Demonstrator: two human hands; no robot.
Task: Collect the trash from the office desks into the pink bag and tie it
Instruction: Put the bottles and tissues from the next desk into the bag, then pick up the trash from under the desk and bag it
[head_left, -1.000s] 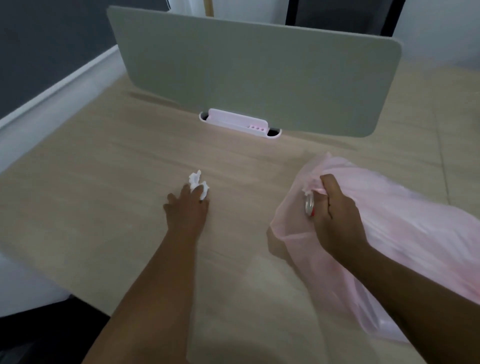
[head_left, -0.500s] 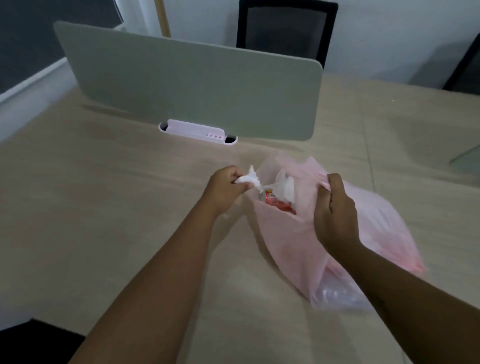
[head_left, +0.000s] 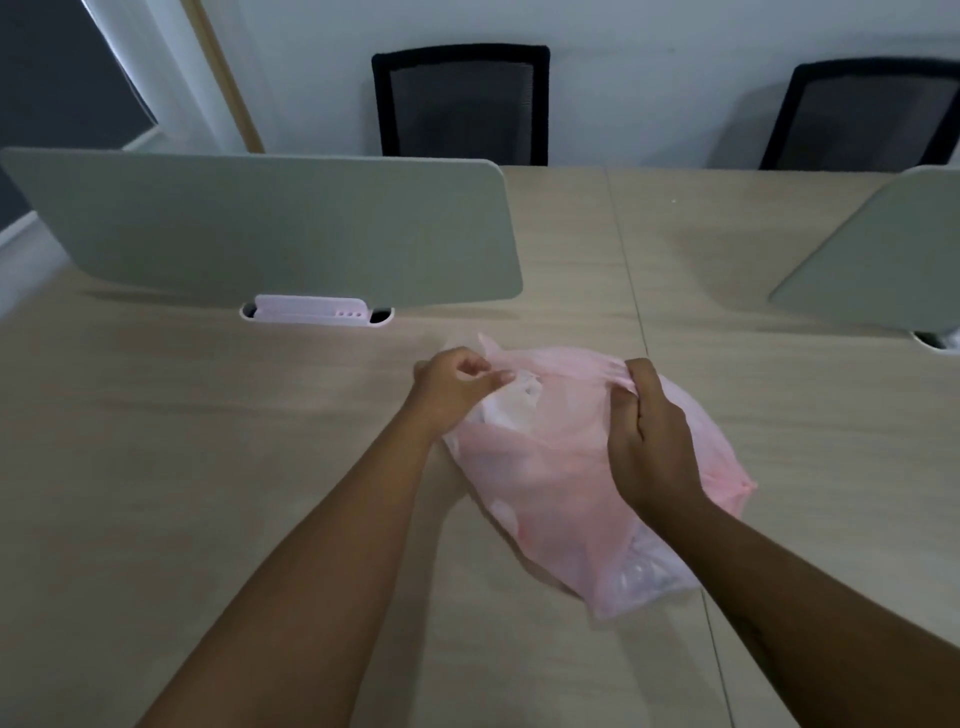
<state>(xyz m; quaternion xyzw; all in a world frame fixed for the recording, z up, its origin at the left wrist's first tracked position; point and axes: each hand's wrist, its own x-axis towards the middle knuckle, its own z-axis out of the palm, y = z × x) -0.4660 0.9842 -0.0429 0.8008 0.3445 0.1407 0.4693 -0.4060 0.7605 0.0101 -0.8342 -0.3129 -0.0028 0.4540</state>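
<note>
Pink bag (head_left: 561, 467): thin plastic, lies on its side on the wooden desk (head_left: 208, 441), mouth toward the far edge, just in front of the divider panel (head_left: 260, 228)
Left hand (head_left: 452, 387): fingers curled, pinches the left side of the bag's mouth
Right hand (head_left: 649, 441): grasps the bunched right side of the mouth, knuckles up, wrist over the bag
Mouth of the bag: stretched between the two hands, not tied
Trash: crumpled white paper (head_left: 511, 402) shows through the opening near the left hand; clear crinkled plastic (head_left: 644, 566) shows through the near end of the bag
White cable tray (head_left: 311, 312): at the foot of the divider panel, apart from the bag
Second divider (head_left: 878, 249): on the right, well apart
Black chairs (head_left: 462, 104): two of them behind the desk, against the wall
</note>
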